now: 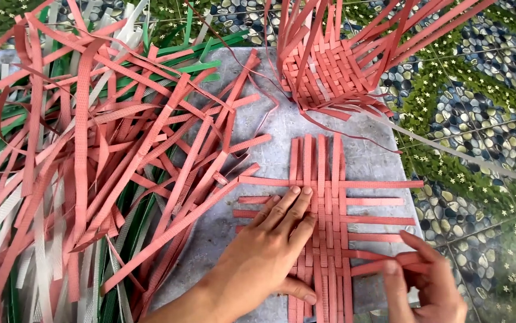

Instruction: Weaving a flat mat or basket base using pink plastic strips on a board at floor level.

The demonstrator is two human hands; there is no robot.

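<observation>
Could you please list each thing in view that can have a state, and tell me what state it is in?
Flat woven mat: partly woven, strip ends loose on all sides.
Left hand: open, pressed flat on the mat.
Right hand: fingers pinched on a horizontal strip.
Half-built basket: base woven, uprights loose and splayed.
Pile of loose strips: tangled, unwoven.
Grey slab: lying flat under the work.

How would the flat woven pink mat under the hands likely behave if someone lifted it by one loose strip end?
The mat would probably sag and shift: its strips are thin and only loosely interlaced. Strips might slide out, since the left hand is pressing it flat while the right hand pinches one strip. It looks light, like the springy pile of strips beside it.
</observation>
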